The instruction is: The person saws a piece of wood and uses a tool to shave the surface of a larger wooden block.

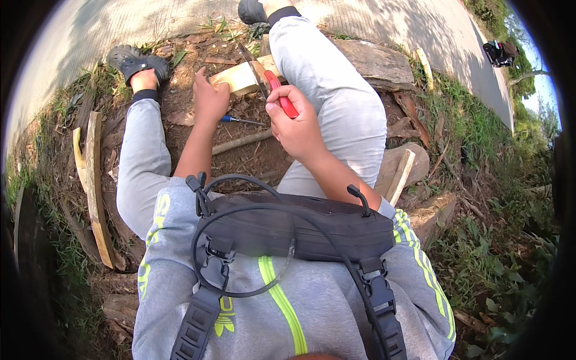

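Note:
My right hand (295,123) is wrapped round the red handle of a hand saw (257,71). Its long dark blade lies across a pale wooden block (235,79) on the ground between my legs. At the block's left end, my left hand (210,99) grips the wood between thumb and fingers; part of the fingers is hidden. A thin tool with a blue handle (227,119), like a screwdriver, lies on the soil just below the block. How deep the blade sits in the wood cannot be made out.
A round stick (243,141) lies on the dirt nearer me. Long wooden strips (96,192) rest at the left, another strip (401,176) at the right. A thick weathered plank (375,63) lies beyond my right leg. Paved road (180,24) runs along the far side.

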Demonstrator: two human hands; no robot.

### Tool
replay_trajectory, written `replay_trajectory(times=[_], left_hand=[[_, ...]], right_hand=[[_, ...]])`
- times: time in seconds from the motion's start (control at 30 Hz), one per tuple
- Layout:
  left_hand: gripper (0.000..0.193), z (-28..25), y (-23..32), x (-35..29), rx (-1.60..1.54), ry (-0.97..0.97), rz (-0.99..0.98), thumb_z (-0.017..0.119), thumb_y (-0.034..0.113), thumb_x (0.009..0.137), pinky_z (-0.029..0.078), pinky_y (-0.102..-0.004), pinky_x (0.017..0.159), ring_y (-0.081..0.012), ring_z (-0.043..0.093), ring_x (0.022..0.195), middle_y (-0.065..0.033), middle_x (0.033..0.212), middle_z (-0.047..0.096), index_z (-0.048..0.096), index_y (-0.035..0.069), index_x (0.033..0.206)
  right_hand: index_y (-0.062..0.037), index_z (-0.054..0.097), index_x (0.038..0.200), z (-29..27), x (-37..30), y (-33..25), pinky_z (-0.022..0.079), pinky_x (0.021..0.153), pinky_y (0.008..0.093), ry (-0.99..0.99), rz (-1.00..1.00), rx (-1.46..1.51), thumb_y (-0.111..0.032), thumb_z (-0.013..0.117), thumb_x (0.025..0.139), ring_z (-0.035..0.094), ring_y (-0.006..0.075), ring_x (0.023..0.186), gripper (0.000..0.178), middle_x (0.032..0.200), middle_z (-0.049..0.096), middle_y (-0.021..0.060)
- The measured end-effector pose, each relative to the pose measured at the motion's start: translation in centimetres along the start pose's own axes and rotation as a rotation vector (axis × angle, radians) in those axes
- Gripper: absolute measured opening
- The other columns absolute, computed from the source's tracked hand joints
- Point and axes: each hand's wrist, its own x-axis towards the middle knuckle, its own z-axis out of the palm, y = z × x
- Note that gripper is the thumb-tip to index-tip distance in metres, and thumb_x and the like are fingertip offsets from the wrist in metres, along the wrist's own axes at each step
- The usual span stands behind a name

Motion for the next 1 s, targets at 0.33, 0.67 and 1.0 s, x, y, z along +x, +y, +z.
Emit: replay_trajectory(times=[0.33,0.67,1.0], left_hand=[[0.054,-1.0,2.4,0.7,0.319,-0.218,0.475,0.059,0.042,0.106,0.049,-0.0511,0.106,-0.0443,0.062,0.120,-0.0250,0.126,0.068,0.063,0.001,0.142],[0.044,0.2,2.0,0.7,0.269,-0.140,0.406,0.061,0.033,0.104,0.052,-0.0505,0.101,-0.0406,0.064,0.114,-0.0205,0.119,0.069,0.068,0.003,0.136],[0.044,0.0,2.1,0.6,0.223,-0.119,0.386,0.060,0.029,0.098,0.054,-0.0501,0.100,-0.0369,0.064,0.114,-0.0172,0.117,0.069,0.069,0.005,0.133]], right_hand=[[-0.0063,0.056,0.116,-3.6,-7.4,-5.0,0.033,0.047,0.0237,0.009,0.111,0.249,0.003,0.056,0.106,0.042,0.0029,0.051,0.013,0.073,0.052,-0.0034],[-0.0069,0.055,0.110,-1.7,-3.1,-3.9,0.036,0.047,0.0262,0.091,0.145,0.214,0.001,0.056,0.105,0.042,0.0059,0.049,0.009,0.066,0.048,-0.0035],[-0.0083,0.057,0.109,0.0,5.7,-4.9,0.036,0.046,0.0283,0.000,0.216,0.034,-0.001,0.057,0.100,0.040,0.0072,0.048,0.012,0.068,0.048,-0.0029]])
